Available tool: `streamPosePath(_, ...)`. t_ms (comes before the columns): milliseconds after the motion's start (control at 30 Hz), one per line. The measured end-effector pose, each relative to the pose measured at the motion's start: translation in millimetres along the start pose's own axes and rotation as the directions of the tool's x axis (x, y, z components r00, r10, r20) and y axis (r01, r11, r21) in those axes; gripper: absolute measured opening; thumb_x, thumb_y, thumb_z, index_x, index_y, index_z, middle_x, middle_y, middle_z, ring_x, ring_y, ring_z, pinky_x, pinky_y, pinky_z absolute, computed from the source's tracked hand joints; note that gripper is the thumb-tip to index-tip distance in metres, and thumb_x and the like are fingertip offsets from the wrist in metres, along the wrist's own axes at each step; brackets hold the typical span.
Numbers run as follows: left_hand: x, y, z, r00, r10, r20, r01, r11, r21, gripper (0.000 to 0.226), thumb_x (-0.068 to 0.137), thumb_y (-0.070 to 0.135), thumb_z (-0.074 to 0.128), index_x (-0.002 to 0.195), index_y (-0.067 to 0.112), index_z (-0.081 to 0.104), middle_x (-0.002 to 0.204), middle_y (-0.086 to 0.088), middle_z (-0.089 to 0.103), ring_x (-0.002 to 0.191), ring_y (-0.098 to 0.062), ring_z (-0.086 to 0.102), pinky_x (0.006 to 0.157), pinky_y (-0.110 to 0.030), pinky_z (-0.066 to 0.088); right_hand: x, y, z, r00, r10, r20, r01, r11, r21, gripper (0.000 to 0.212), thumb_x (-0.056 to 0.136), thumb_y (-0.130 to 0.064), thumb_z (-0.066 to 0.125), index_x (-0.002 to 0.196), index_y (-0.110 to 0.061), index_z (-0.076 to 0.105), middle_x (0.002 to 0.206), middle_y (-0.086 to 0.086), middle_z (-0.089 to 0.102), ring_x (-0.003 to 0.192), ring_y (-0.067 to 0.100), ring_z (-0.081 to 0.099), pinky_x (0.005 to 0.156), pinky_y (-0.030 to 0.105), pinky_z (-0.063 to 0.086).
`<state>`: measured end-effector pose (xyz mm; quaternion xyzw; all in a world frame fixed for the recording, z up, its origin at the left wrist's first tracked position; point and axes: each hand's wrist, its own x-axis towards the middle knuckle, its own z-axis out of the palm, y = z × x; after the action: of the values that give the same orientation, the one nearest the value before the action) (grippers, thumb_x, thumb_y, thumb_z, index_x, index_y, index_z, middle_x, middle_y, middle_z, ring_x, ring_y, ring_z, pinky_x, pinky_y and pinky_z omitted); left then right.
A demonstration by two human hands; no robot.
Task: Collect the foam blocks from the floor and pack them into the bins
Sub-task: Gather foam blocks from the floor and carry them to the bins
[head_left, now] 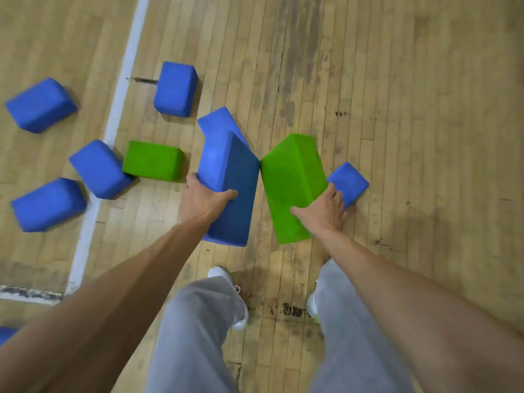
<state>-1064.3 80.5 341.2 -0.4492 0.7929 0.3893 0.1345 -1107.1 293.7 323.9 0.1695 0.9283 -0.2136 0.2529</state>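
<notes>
My left hand [202,201] grips a long blue foam block [229,191] lifted above the wooden floor, thumb across its front face. My right hand [326,208] grips a long green foam block [292,185], and the two held blocks touch at their upper corners. A small blue block [350,182] lies on the floor just beyond my right hand's fingers. Another blue block [219,123] lies partly hidden behind the held blue one. A green block [153,160] rests on the floor to the left. No bin is in view.
Several more blue blocks lie on the floor to the left: one [175,89] at the back, one [41,104] far left, one [99,168] by the white floor line [119,95], one [48,204] lower left. My legs and white shoes [221,275] stand below.
</notes>
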Motion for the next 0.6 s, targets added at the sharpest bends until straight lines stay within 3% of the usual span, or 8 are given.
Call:
streamPosePath(167, -62, 60, -131, 0.982, 0.182, -0.049, -0.179, 0.982, 0.056, 0.086, 0.065, 0.044, 0.079, 0.132, 0.011, 0.036, 0.123, -0.006, 0.051, 0.111, -0.028, 0.053, 0.087, -0.046, 0.048, -95, -72, -101, 0.985, -0.109, -0.133, 0.113, 0.993, 0.021, 0.113, 0.065, -0.043, 0.083, 0.149, -0.008, 0.016, 0.148, 0.013, 0.032, 0.137, 0.029, 0.032, 0.111, 0.045, 0.028)
streamPosePath(300, -98, 92, -195, 0.956, 0.285, -0.076, -0.28, 0.958, 0.067, 0.084, 0.063, 0.048, 0.078, 0.127, 0.011, 0.04, 0.121, -0.005, 0.053, 0.108, -0.029, 0.056, 0.082, -0.044, 0.049, -150, -92, -158, 0.949, -0.174, -0.261, 0.191, 0.981, 0.04, 0.105, 0.06, -0.043, 0.086, 0.141, -0.01, 0.029, 0.133, 0.011, 0.042, 0.125, 0.03, 0.042, 0.102, 0.043, 0.036)
streamPosePath(467, -145, 123, -217, 0.881, 0.47, -0.046, -0.464, 0.88, 0.101, 0.084, 0.055, 0.052, 0.077, 0.122, 0.015, 0.044, 0.117, 0.0, 0.055, 0.104, -0.025, 0.057, 0.083, -0.049, 0.052, -194, -70, -223, 0.886, -0.128, -0.446, 0.2, 0.973, 0.117, 0.102, 0.057, -0.043, 0.087, 0.137, -0.009, 0.034, 0.129, 0.012, 0.045, 0.121, 0.031, 0.046, 0.099, 0.043, 0.038)
streamPosePath(600, -212, 147, -185, 0.797, 0.595, 0.104, -0.6, 0.76, 0.25, 0.083, 0.059, 0.047, 0.078, 0.126, 0.013, 0.043, 0.118, -0.004, 0.053, 0.108, -0.029, 0.054, 0.087, -0.05, 0.049, -241, -6, -264, 0.819, -0.022, -0.574, 0.183, 0.957, 0.224, 0.102, 0.058, -0.039, 0.087, 0.139, -0.01, 0.033, 0.132, 0.012, 0.046, 0.121, 0.032, 0.048, 0.098, 0.043, 0.038)
